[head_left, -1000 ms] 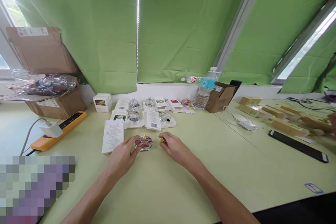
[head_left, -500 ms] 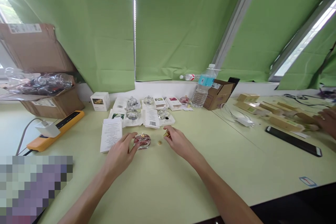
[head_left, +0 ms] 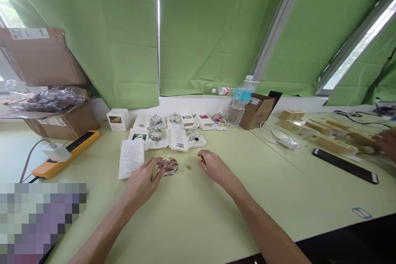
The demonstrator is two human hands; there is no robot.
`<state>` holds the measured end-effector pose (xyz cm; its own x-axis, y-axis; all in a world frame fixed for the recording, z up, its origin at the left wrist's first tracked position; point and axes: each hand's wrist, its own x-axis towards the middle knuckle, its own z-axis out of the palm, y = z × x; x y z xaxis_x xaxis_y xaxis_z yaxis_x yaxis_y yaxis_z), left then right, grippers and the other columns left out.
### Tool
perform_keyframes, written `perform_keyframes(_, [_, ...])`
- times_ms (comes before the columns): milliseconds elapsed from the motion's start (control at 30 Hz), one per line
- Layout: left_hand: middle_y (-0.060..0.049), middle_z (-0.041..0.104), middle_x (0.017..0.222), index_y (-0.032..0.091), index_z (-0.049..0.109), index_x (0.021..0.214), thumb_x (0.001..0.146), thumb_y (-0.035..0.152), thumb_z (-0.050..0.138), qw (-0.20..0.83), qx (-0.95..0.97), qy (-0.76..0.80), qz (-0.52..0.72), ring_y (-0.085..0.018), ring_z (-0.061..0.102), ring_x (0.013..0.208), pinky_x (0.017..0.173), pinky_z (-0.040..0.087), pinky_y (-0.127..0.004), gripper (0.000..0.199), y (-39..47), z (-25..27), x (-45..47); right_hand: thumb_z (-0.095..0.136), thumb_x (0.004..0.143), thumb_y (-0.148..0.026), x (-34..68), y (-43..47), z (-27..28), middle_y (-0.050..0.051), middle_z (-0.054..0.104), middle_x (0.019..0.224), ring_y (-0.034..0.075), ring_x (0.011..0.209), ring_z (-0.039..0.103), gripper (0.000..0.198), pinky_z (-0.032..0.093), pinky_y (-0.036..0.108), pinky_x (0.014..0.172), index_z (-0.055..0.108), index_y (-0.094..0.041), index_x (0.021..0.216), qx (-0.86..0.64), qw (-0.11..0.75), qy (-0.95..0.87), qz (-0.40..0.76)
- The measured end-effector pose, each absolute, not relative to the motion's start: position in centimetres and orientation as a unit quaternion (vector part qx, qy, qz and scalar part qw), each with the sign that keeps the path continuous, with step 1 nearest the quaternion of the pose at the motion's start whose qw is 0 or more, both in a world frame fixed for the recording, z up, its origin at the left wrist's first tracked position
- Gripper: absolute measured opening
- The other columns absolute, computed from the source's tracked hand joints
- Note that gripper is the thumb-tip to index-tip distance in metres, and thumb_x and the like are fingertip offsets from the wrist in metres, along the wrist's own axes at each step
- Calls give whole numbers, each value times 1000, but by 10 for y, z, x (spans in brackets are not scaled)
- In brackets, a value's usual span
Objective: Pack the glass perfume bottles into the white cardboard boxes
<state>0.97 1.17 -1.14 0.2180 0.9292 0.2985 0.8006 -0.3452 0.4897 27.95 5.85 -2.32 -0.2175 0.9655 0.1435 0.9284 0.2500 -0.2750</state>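
Note:
A round glass bottle (head_left: 168, 166) with reddish contents and a gold-coloured neck stands on the table. My left hand (head_left: 143, 178) grips its left side between thumb and fingers. To its right a small gold disc-like piece (head_left: 188, 168) lies on the tabletop. My right hand (head_left: 213, 168) is closed in a pinch just above the table, to the right of that piece. A small gold-coloured piece (head_left: 202, 159) shows between its fingertips, mostly hidden by them. Left of the bottle lies a white printed box (head_left: 131, 160).
Behind my hands stand several clear glass bottles (head_left: 155, 134) among opened white boxes (head_left: 178, 139). Further back are a large water bottle (head_left: 235, 109) and a cardboard box (head_left: 257, 111). An orange power strip (head_left: 49, 168) lies left, a black phone (head_left: 345, 166) right. Another person's hand (head_left: 388, 143) appears at the right edge.
My right hand has moved slightly to the right, away from the bottle, with the gold piece in its fingertips. My left hand stays on the bottle.

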Motion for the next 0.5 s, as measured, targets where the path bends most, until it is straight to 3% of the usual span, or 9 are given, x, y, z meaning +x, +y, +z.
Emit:
perform_keyframes(333, [-2, 62, 112, 30, 53, 117, 93, 43, 34, 119, 774, 559, 273, -13, 59, 60, 58, 42, -26, 33, 11, -10, 10, 48, 88, -22, 277, 57, -19, 12, 63, 106, 24, 97, 58, 25, 40, 32, 80, 61, -16, 108, -607, 140, -782, 33])
perform_keyframes(500, [-2, 62, 111, 30, 53, 117, 94, 45, 34, 120, 774, 560, 272, -12, 58, 57, 59, 42, -27, 34, 12, -11, 10, 46, 90, -22, 269, 52, -8, 10, 63, 107, 23, 100, 56, 23, 40, 33, 87, 63, -17, 104, -575, 217, -789, 5])
